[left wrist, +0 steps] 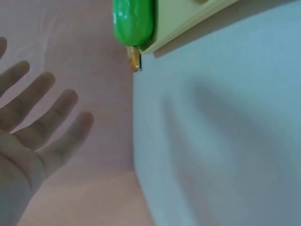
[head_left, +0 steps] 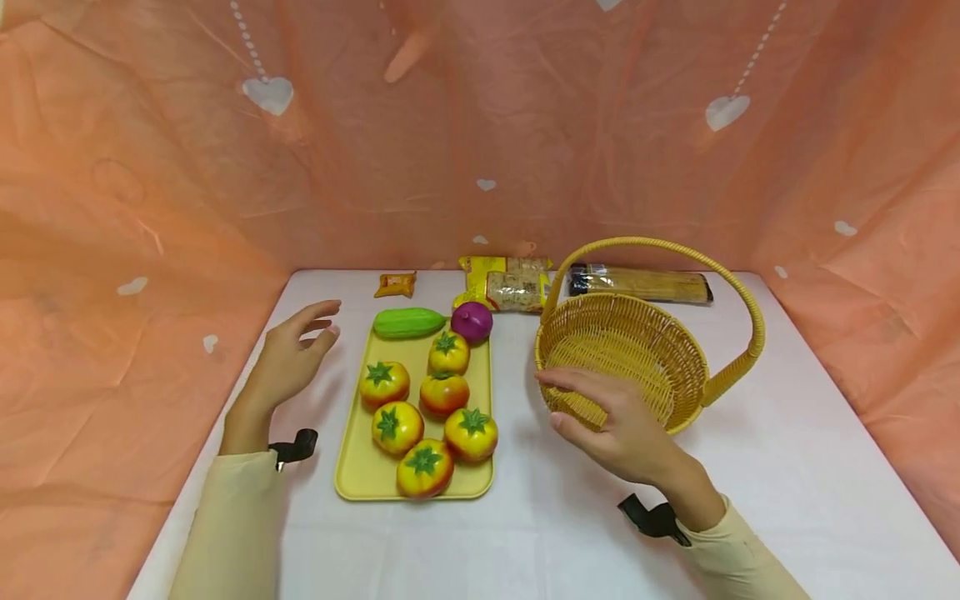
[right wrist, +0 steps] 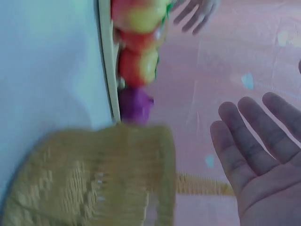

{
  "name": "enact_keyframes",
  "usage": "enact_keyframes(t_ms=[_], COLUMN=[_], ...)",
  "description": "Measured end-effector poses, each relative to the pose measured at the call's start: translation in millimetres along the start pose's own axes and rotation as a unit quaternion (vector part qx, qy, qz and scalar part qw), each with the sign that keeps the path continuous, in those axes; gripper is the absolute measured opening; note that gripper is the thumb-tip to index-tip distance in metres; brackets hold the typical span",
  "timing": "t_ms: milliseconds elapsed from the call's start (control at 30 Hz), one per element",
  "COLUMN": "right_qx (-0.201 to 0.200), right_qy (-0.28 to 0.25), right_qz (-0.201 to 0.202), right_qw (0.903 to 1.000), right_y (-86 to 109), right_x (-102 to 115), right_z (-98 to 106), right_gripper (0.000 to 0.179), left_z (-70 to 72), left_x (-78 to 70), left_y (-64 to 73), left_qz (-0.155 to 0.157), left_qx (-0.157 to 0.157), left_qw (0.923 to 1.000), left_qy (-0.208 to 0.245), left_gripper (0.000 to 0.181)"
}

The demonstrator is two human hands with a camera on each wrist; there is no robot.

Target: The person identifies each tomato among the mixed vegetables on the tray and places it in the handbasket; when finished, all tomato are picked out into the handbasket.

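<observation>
My left hand (head_left: 288, 358) hovers left of a yellow tray (head_left: 356, 462), its fingers loosely bent and holding nothing. The left wrist view shows that hand (left wrist: 37, 127) with fingers spread. Over the near rim of a wicker basket (head_left: 678, 358) hangs my right hand (head_left: 618, 421), also holding nothing; in the right wrist view its fingers are extended beside the basket (right wrist: 94, 179). On the tray lie several yellow-red tomatoes (head_left: 397, 427). A green cucumber-like vegetable (head_left: 408, 322) and a purple onion (head_left: 472, 322) rest at the tray's far end.
Behind the tray lie a small orange packet (head_left: 396, 284) and yellow-ended clear packages (head_left: 513, 287). A long pack of noodle-like sticks (head_left: 641, 284) lies behind the basket, whose tall handle (head_left: 753, 325) arches upward. A pink curtain (head_left: 480, 125) encloses the white table (head_left: 555, 542).
</observation>
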State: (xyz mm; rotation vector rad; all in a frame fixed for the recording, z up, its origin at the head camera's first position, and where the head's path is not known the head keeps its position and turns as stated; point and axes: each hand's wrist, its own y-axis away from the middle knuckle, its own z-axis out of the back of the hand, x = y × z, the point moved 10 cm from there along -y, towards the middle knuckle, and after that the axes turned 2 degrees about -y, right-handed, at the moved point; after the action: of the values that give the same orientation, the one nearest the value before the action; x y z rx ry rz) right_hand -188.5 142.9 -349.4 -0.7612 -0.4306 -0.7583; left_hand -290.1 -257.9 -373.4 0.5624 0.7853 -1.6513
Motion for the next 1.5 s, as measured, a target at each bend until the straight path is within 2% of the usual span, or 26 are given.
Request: enact_keyframes(t_ms=[133, 300, 467, 600, 700, 833, 933, 1100, 1267, 1500], right_qx=[0.027, 0.044, 0.085, 0.12, 0.14, 0.165, 0.176, 0.185, 0.204, 0.221], right_qy=[-0.015, -0.049, -0.085, -0.101, -0.115, -0.126, -0.11, -0.069, -0.057, -0.05], right_qz=[0.004, 0.011, 0.011, 0.003, -0.024, -0.061, -0.076, -0.099, -0.124, -0.114], right_qw=[0.9995, 0.9977, 0.9927, 0.9875, 0.9831, 0.9764, 0.9752, 0.9753, 0.9695, 0.9673], right_y=[-11.2, -30.3, -43.3, -46.9, -46.4, -43.3, -40.6, -35.8, -33.1, -33.1], right_x=[5, 8, 8, 4, -5, -15, -19, -27, -33, -32], right_z=[-20, -43, -69, -87, -98, -112, -119, -122, -126, -132], right_gripper=[0.047, 0.045, 0.045, 0.046, 0.049, 0.053, 0.057, 0.064, 0.063, 0.059], left_z=[-9.6, -24.7, -47.9, -62.7, -67.6, -70.9, -70.1, -68.9, -67.0, -66.9], left_x=[19.0, 36.8, 46.0, 50.3, 51.8, 48.0, 43.8, 44.7, 48.4, 52.8], left_y=[-14.2, -29.2, -35.8, -36.6, -36.8, -35.9, -33.7, -30.7, -29.5, -27.3], left_qz=[0.032, 0.066, 0.095, 0.1, 0.099, 0.081, 0.065, 0.081, 0.093, 0.103], left_qx=[0.024, 0.068, 0.133, 0.17, 0.179, 0.187, 0.189, 0.193, 0.197, 0.21], left_qw=[0.9991, 0.9954, 0.9848, 0.9756, 0.9735, 0.9742, 0.9741, 0.9714, 0.9684, 0.9638], left_qy=[0.01, -0.016, -0.057, -0.097, -0.103, -0.097, -0.106, -0.112, -0.122, -0.128], left_gripper=[0.048, 0.051, 0.053, 0.057, 0.061, 0.065, 0.067, 0.068, 0.069, 0.07])
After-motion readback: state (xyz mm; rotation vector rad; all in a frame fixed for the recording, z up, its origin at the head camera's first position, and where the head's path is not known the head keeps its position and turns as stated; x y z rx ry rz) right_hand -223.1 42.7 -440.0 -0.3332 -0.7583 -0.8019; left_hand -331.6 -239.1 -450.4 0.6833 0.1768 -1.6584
